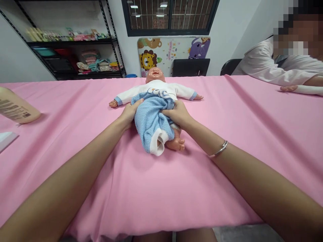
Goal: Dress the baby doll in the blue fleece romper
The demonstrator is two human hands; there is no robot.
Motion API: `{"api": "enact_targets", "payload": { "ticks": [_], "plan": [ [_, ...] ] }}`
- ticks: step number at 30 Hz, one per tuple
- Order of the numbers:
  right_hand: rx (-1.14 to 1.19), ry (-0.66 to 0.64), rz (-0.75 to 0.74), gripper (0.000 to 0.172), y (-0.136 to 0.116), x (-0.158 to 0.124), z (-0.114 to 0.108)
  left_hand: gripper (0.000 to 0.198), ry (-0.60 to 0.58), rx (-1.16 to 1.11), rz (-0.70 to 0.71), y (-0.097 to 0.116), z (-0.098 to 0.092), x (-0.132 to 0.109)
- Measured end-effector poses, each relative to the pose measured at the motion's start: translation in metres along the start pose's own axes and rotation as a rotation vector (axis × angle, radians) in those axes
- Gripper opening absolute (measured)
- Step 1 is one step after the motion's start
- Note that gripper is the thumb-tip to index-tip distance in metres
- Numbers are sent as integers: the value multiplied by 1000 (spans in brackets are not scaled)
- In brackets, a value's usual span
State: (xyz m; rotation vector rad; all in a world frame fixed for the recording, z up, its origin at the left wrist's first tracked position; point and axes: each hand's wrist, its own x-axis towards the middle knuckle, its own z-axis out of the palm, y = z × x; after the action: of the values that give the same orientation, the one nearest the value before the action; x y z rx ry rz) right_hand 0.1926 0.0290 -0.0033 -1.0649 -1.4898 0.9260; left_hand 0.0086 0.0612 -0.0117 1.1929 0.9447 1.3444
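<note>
Gripping the sky-blue towelling trousers (148, 116) from both sides, at the hub of the clock face; closing the left hand (131, 112) on the cloth from nine o'clock, with thumb laid on top and the other fingers largely hidden, so impossible to tell how tightly curled; clamping the right hand (178, 113) from three o'clock, with thumb pressed into a bunched fold near the waist; wearing a slim silver-coloured metal bangle (222, 150) on that wrist.

Working over a glossy, flesh-toned baby doll (155, 75), set on its back on the smooth pink tablecloth (141, 191), with head at twelve o'clock and white-sleeved arms spread towards ten and two; showing one bare foot (176, 144) between four and five o'clock, beside an open white cuff (158, 143) at six.

Judging by the hold, adjusting the trousers around hips and legs; needing, for any further shift of the cloth, even tension from both sides and care around that bare foot.

Leaving well apart, at nine o'clock, a cream-coloured rounded bottle (21, 106); facing, at two o'clock, a seated person in a white top (262, 60).
</note>
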Motion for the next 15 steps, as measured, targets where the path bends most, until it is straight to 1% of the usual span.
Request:
{"api": "enact_targets", "payload": {
  "ticks": [2,4,6,7,8,12,13,14,15],
  "plan": [
    [36,-47,37,19,-3,-2,-1,23,86,98,51,-3,-1,2],
    [56,-112,40,24,-6,-3,-1,23,152,173,66,-7,-2,3],
    [63,-132,36,27,-7,-4,-1,25,173,189,47,-8,-2,2],
    [69,-118,37,28,-7,-4,-1,28,145,169,31,-8,-3,1],
    [82,-91,45,29,-8,-4,0,33,88,138,17,-6,-4,0],
    [210,74,137,30,-8,-2,1,57,-251,27,2,7,-9,-6],
    [249,111,158,31,-8,-1,1,61,-303,30,12,10,-11,-8],
    [280,133,171,32,-8,-1,1,63,-323,44,29,13,-12,-8],
    [301,138,176,33,-8,0,0,63,-318,64,51,15,-12,-9]
  ]
}}
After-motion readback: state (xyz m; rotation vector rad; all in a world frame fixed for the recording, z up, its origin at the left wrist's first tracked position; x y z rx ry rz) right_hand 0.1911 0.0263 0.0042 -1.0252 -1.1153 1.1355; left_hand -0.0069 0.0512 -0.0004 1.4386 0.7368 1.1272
